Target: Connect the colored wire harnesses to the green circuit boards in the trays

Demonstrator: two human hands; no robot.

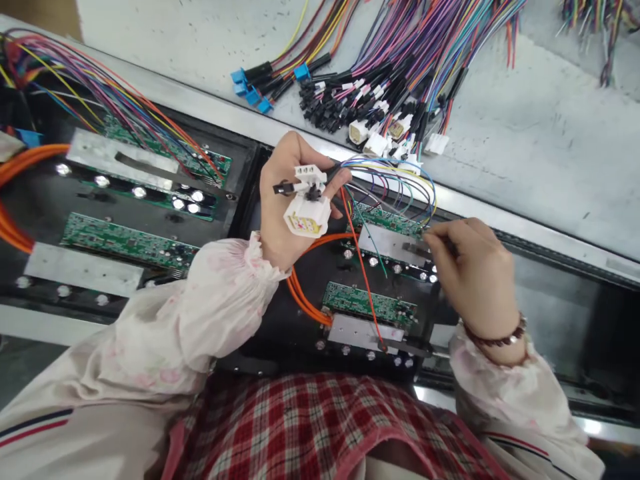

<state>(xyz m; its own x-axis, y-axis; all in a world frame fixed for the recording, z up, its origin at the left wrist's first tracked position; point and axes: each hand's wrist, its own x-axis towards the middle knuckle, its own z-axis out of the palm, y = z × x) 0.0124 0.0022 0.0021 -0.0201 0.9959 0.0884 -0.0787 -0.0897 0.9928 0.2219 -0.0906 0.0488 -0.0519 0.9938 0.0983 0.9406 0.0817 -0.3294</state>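
I had wire harnesses (pixel 400 73) on the bench (pixel 525 113) at upper frame, behind a metal rail (pixel 240 123); circuit boards (pixel 127 241) sat in a case (pixel 285 350) before that rail, banks left and centre, a cable bundle (pixel 305 293) running between.

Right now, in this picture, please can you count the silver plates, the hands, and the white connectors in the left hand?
Silver plates: 4
Hands (left hand, right hand): 2
White connectors in the left hand: 2
Total: 8
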